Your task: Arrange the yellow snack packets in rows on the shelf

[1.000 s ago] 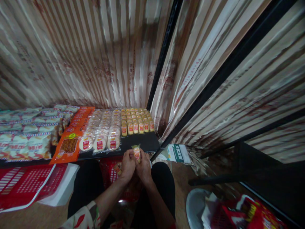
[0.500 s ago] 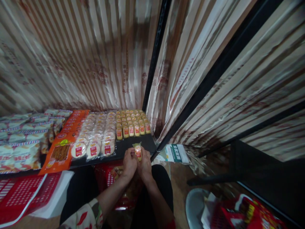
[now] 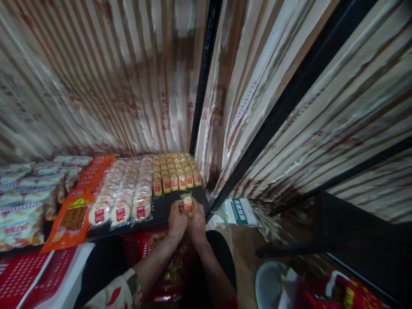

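Note:
Between my two hands is a small yellow packaged snack (image 3: 188, 205) with a red-and-white label, held upright over the front of the dark shelf (image 3: 167, 206). My left hand (image 3: 177, 221) is closed, its fingers pinching the packet from the left. From the right, the fingers of my right hand (image 3: 196, 222) press on the same packet. Just behind it stand rows of matching yellow packets (image 3: 174, 182). Left of these lie rows of round white packaged crackers (image 3: 120, 213), with red labels facing me.
An orange snack bag (image 3: 73, 214) and several white snack packets (image 3: 22, 227) fill the left of the shelf. Below are a red basket (image 3: 41, 274) and a red bag of packets (image 3: 167, 274). Black posts (image 3: 257, 141) and a striped curtain stand behind. On the floor right lies a grey basin (image 3: 268, 283).
The view has shifted slightly, so the shelf sits a little lower and further left. Both hands still hold the yellow packet in nearly the same pose.

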`<state>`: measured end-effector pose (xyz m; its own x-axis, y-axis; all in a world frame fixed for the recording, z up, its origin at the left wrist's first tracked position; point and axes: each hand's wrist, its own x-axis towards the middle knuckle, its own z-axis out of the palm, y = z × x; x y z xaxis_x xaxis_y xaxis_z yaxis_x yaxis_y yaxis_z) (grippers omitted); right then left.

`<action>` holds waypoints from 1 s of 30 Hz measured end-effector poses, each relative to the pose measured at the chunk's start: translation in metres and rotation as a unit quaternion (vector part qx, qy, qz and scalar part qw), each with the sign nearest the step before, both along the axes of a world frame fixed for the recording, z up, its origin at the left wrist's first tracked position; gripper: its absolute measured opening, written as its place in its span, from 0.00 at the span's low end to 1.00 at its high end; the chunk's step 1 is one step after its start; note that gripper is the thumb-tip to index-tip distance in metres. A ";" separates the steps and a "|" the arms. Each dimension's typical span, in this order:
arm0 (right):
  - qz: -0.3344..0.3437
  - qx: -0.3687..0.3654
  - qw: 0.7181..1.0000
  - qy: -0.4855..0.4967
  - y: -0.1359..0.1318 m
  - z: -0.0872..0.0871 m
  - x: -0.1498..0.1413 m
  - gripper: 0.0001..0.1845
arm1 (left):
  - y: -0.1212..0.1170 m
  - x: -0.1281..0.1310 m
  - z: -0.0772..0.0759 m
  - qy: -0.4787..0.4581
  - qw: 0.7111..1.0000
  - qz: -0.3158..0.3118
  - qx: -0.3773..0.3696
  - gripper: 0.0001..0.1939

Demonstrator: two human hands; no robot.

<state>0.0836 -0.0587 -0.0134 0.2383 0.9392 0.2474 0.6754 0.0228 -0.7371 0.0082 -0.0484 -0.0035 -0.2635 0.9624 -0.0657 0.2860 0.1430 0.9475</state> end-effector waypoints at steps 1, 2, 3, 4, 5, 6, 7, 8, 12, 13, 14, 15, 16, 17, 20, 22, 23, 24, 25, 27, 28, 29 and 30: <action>-0.004 0.007 1.000 -0.010 0.002 -0.001 0.001 0.25 | 0.001 0.001 0.000 -0.004 1.000 0.002 -0.003 0.11; -0.008 0.011 1.000 -0.018 0.004 -0.001 0.002 0.25 | 0.003 0.002 0.000 -0.010 1.000 0.002 -0.007 0.11; -0.011 0.013 1.000 -0.025 0.005 -0.001 0.003 0.25 | 0.004 0.004 0.000 -0.015 1.000 0.002 -0.009 0.11; -0.014 0.013 0.999 -0.030 0.007 0.000 0.004 0.25 | 0.006 0.005 -0.001 -0.020 1.000 0.000 -0.010 0.12; -0.016 0.013 0.999 -0.034 0.008 0.001 0.005 0.25 | 0.008 0.007 -0.001 -0.024 1.000 0.000 -0.010 0.12; -0.018 0.012 0.999 -0.037 0.010 0.002 0.006 0.25 | 0.010 0.009 -0.001 -0.026 1.000 0.000 -0.008 0.13; -0.019 0.012 0.999 -0.039 0.011 0.003 0.007 0.26 | 0.013 0.010 -0.001 -0.028 1.000 0.000 -0.004 0.13; -0.021 0.014 0.999 -0.038 0.013 0.004 0.008 0.26 | 0.015 0.012 0.000 -0.029 1.000 0.000 -0.002 0.14; -0.033 0.028 0.999 -0.023 0.020 0.003 0.011 0.27 | 0.024 0.019 0.004 -0.029 1.000 -0.010 0.003 0.15; -0.037 0.031 0.999 -0.016 0.022 0.001 0.012 0.28 | 0.025 0.021 0.005 -0.028 1.000 -0.014 0.003 0.15; -0.041 0.033 0.999 -0.008 0.024 -0.001 0.012 0.28 | 0.026 0.022 0.007 -0.026 0.999 -0.018 0.003 0.15; -0.046 0.035 0.998 0.001 0.025 -0.004 0.013 0.28 | 0.027 0.023 0.008 -0.024 0.999 -0.021 0.002 0.15; -0.050 0.036 0.998 0.009 0.026 -0.006 0.014 0.28 | 0.027 0.025 0.009 -0.022 0.999 -0.025 0.002 0.15; -0.054 0.035 0.998 0.018 0.027 -0.009 0.014 0.28 | 0.027 0.026 0.011 -0.019 0.999 -0.028 0.002 0.16; -0.055 0.028 0.997 0.041 0.026 -0.013 0.015 0.29 | 0.027 0.029 0.012 -0.002 0.999 -0.037 0.001 0.15; -0.053 0.024 0.997 0.052 0.024 -0.015 0.013 0.29 | 0.027 0.031 0.011 0.004 0.999 -0.036 -0.002 0.13; -0.052 0.024 0.997 0.056 0.023 -0.015 0.013 0.29 | 0.027 0.031 0.009 0.004 0.999 -0.035 -0.004 0.12; -0.054 0.024 0.997 0.058 0.022 -0.015 0.012 0.29 | 0.027 0.031 0.008 0.002 0.999 -0.035 -0.007 0.12; -0.056 0.024 0.996 0.060 0.021 -0.016 0.011 0.29 | 0.027 0.032 0.006 0.000 0.999 -0.035 -0.010 0.11; -0.064 0.024 0.996 0.062 0.021 -0.016 0.010 0.29 | 0.028 0.032 0.003 -0.001 0.999 -0.039 -0.014 0.11; -0.069 0.023 0.995 0.063 0.021 -0.016 0.010 0.29 | 0.029 0.032 0.001 0.000 0.999 -0.041 -0.015 0.10; -0.073 0.021 0.995 0.063 0.022 -0.017 0.010 0.30 | 0.029 0.032 0.001 0.001 0.999 -0.043 -0.014 0.10; -0.075 0.018 0.995 0.061 0.023 -0.017 0.010 0.30 | 0.030 0.032 0.001 0.003 0.999 -0.045 -0.012 0.10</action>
